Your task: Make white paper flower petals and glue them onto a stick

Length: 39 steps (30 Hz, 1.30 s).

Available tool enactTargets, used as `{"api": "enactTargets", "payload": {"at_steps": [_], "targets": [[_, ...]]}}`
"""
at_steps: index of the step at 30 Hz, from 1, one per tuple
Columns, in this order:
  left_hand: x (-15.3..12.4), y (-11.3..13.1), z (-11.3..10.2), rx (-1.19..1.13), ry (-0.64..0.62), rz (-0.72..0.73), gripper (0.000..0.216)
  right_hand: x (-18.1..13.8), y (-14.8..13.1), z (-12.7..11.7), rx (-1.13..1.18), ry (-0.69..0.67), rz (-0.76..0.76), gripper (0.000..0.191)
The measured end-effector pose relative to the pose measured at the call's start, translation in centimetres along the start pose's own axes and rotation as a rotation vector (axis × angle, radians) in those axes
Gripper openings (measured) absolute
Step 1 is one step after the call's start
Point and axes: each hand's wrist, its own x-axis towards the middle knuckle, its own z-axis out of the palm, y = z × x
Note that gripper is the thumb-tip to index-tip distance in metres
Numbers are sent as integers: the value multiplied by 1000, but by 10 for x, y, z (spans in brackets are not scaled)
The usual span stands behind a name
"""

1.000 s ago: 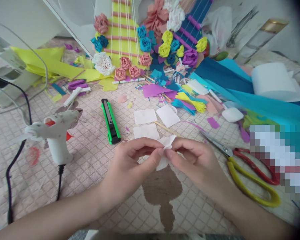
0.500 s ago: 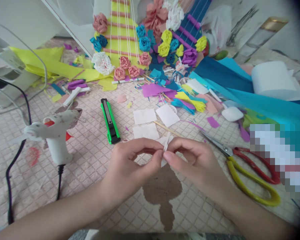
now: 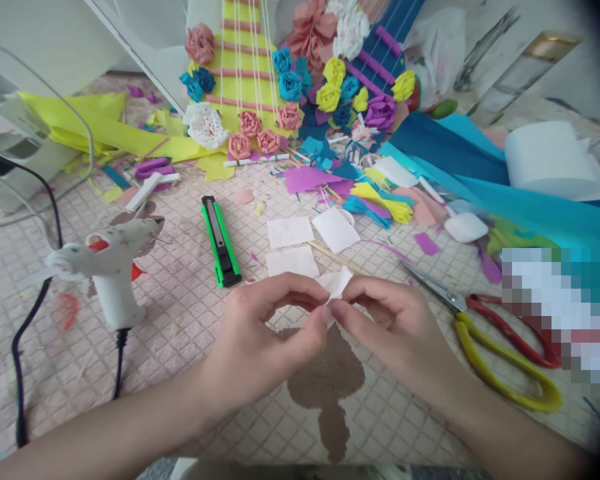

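Note:
Between the fingertips of both hands is a small piece of white paper (image 3: 338, 285), partly folded, its upper edge sticking up. My left hand (image 3: 275, 327) pinches it from the left with thumb and forefinger. From the right, my right hand (image 3: 385, 317) pinches the same piece, thumbs almost touching. The fingers hide its lower part. Just beyond the hands lie several white paper squares (image 3: 290, 232) and a thin wooden stick (image 3: 333, 255). A green utility knife (image 3: 220, 243) lies to the left of them, blade drawn in.
A white glue gun (image 3: 113, 273) with a black cord stands at left. Scissors (image 3: 457, 303) with red and yellow handles lie at right. Paper scraps (image 3: 320, 180), a paper roll (image 3: 547, 160) and a yellow guitar-shaped craft (image 3: 243, 67) with paper flowers fill the back.
The paper between my fingers has turned from a narrow, edge-on strip to a wider face with a corner pointing up right. Both hands stay in nearly the same place.

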Motion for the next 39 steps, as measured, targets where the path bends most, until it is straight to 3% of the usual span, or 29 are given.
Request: {"api": "enactTargets", "payload": {"at_steps": [17,30,39], "targets": [[0,-4,2,107,49,12,7,0,-4,0,-3,-8,-29,16],[1,-2,1,141,-36,-8,11,-1,-5,-1,-20,7,-32,14],[2,-1,0,159,7,-6,8,1,-4,1,-34,16,-55,15]]}}
